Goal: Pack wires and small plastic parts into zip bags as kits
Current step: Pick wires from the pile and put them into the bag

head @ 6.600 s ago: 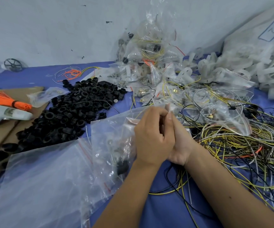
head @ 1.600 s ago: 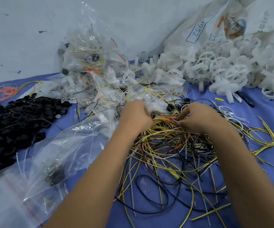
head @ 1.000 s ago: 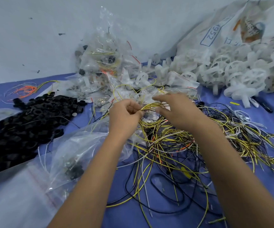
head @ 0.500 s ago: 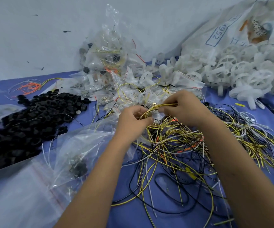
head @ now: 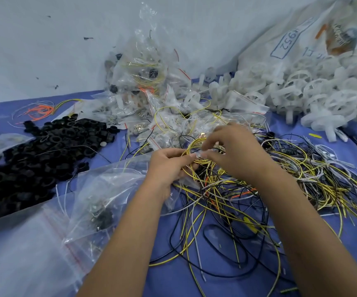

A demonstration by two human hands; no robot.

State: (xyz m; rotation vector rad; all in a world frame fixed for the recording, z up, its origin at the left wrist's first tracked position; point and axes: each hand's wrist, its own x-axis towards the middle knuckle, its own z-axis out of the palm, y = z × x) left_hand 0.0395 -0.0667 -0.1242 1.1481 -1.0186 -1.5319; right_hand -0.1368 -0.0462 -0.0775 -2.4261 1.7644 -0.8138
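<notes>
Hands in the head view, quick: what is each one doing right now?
Left hand: fingers curled, gripping a coiled yellow wire bundle.
Right hand: fingertips pinching the same coil from the other side.

Coil of yellow wire (head: 196, 153), looped into a small ring and pinched at the grip of both hands. Below and right of the grip: loose tangle of yellow, black and white wires (head: 248, 202) spread flat. Left of the grip: clear zip bag (head: 100, 202) lying open-mouthed, small dark parts inside. Beyond the grip: heap of filled zip bags (head: 151, 86).
</notes>
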